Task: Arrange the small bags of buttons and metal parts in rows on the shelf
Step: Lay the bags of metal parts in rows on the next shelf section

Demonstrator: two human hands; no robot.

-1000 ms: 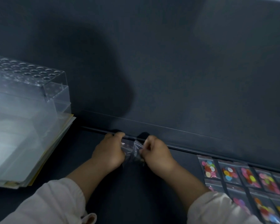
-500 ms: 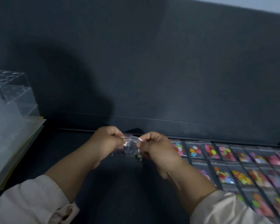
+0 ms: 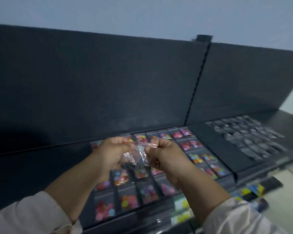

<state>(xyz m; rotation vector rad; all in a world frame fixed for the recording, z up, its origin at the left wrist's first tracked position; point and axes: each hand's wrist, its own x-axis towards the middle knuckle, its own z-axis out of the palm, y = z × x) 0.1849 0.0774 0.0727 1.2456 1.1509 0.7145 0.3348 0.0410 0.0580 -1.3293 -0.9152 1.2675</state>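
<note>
You pinch the top of a clear bag with your left hand and your right hand, one at each end. The clear bag hangs above the shelf. Rows of button bags lie on the shelf under it, and grey bags on its right part.

Both forearms reach forward, the left hand and right hand curled, each pinching 1 top corner of the small bag between them.
</note>
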